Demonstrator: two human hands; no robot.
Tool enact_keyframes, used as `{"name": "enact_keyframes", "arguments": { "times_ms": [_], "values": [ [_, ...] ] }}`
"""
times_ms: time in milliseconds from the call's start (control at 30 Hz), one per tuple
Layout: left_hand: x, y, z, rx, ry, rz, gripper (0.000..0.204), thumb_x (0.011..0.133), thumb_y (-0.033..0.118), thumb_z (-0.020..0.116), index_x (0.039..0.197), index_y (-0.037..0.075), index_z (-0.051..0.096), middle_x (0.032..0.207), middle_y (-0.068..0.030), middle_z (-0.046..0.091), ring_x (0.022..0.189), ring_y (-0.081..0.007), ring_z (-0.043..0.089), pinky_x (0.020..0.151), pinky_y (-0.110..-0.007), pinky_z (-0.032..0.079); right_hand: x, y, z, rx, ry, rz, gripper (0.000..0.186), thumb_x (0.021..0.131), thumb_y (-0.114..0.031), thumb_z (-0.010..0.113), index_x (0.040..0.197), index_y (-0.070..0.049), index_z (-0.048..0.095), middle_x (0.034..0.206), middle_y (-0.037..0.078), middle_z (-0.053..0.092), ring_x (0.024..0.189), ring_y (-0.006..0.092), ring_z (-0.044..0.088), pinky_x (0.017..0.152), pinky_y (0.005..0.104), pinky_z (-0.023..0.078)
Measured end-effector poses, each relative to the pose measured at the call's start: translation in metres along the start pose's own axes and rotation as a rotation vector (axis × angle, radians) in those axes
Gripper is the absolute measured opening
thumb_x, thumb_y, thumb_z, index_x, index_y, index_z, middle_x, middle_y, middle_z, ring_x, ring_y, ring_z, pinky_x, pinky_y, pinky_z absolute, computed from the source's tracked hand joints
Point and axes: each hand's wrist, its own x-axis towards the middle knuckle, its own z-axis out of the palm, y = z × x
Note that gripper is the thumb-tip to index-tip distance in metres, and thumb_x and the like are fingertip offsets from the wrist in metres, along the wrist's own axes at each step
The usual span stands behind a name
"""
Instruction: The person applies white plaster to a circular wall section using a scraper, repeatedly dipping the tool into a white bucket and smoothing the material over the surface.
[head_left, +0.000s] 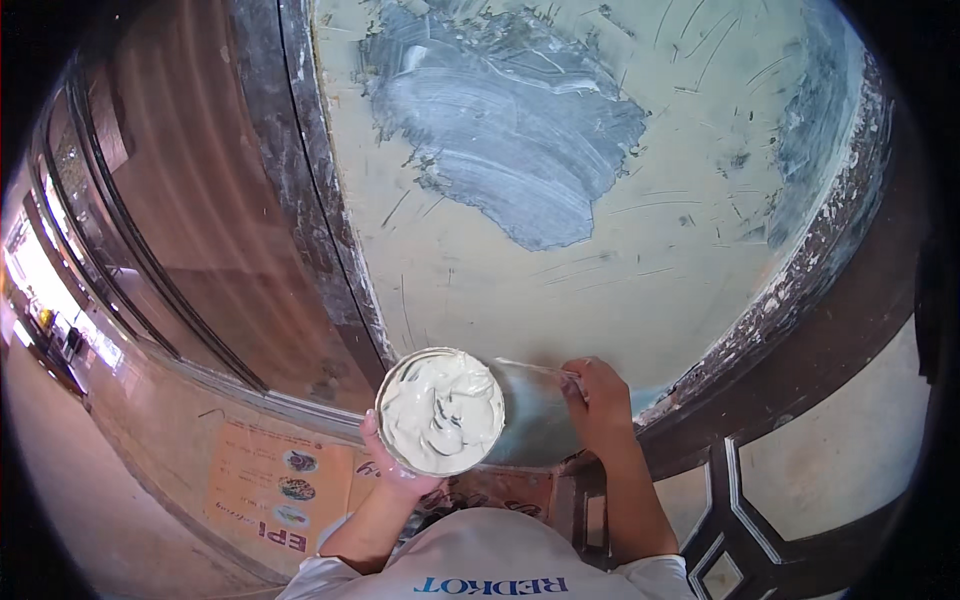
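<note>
My left hand (400,470) holds a round tub (440,410) of thick white paste from below and the side, thumb up along its rim. Just right of it, my right hand (600,400) is closed on a wide, thin scraper (530,365), with a pale smear along its long edge, at the lower part of the upright panel (480,290). The panel is pale and scratched, with a large smeared grey-blue patch (500,130) above my hands and another along its right edge.
Dark flaking trim (790,290) borders the panel. Left are reddish-brown panes (190,170) with dark frames and a bright opening beyond. Printed orange sheets (250,470) lie on the floor (150,480). Dark lattice woodwork (730,500) stands at lower right.
</note>
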Motion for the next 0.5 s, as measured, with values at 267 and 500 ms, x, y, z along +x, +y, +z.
{"name": "enact_keyframes", "arguments": {
  "times_ms": [267, 500],
  "values": [
    [-0.011, -0.009, 0.0, 0.047, 0.053, 0.06, 0.088, 0.081, 0.07, 0.048, 0.148, 0.013, 0.036, 0.152, -0.0136, 0.036, 0.136, -0.0369, 0.038, 0.111, -0.055, 0.032, -0.003, 0.017, 0.046, 0.191, 0.018, 0.259, 0.025, 0.09, -0.017, 0.062, 0.11, -0.003, 0.058, 0.092, 0.021, 0.062, 0.083, 0.0421, 0.06, 0.071, 0.0497, 0.046],
    [-0.033, 0.016, -0.014, 0.09, 0.168, 0.195, 0.091, 0.079, 0.072, 0.049, 0.148, 0.014, 0.036, 0.151, -0.0131, 0.038, 0.136, -0.0364, 0.039, 0.111, -0.054, 0.033, 0.026, 0.007, 0.078, 0.18, 0.067, 0.138, 0.025, 0.09, -0.018, 0.061, 0.11, -0.004, 0.058, 0.09, 0.02, 0.061, 0.083, 0.0418, 0.059, 0.072, 0.0485, 0.047]
  ]
}}
